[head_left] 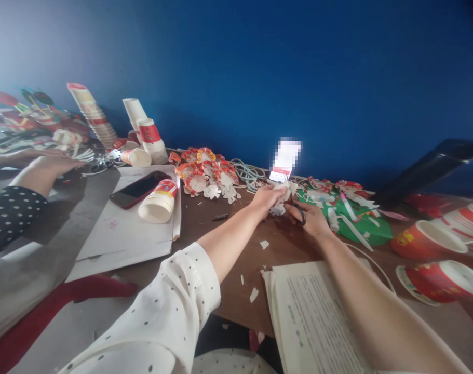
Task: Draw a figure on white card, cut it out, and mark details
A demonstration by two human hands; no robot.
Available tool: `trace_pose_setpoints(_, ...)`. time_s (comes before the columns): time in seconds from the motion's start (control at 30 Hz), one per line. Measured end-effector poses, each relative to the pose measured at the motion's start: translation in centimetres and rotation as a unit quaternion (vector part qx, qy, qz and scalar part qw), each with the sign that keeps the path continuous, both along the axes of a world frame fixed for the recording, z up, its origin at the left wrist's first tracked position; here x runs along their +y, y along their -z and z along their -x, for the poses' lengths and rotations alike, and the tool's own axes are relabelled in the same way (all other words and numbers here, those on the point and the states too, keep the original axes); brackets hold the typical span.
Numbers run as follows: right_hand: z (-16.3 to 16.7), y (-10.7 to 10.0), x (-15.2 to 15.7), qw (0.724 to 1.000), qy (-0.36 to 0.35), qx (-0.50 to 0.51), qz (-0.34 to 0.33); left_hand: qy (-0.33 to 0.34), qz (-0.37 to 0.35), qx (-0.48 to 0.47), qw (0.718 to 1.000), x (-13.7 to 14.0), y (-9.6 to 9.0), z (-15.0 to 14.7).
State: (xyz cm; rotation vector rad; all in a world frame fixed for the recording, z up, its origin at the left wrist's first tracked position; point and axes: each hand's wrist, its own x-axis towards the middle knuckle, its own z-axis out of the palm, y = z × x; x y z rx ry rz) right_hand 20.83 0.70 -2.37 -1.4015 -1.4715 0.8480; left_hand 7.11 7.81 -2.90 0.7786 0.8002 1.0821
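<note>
My left hand pinches a small white paper piece above the brown table. A pair of dark-handled scissors is gripped in my right hand, its blades reaching up against the paper. Exactly where the blades meet the paper is too small to tell. Behind my hands stands a lit phone screen, partly blurred out. To the left lies a heap of red and white paper cut-outs. Small white scraps are scattered on the table below my hands.
Stacked paper cups and a dark phone rest on a white board. Glue sticks lie on green sheets at right, near red cups. Printed papers lie under my right forearm. Another person's hand is at far left.
</note>
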Motion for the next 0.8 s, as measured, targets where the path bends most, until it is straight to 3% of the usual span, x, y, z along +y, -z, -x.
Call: trace_pose_setpoints(0.8, 1.0, 0.3, -0.2, 0.998, 0.018, 0.062, 0.017, -0.032, -0.01, 0.021, 0.999, -1.1, -0.9, -0.2)
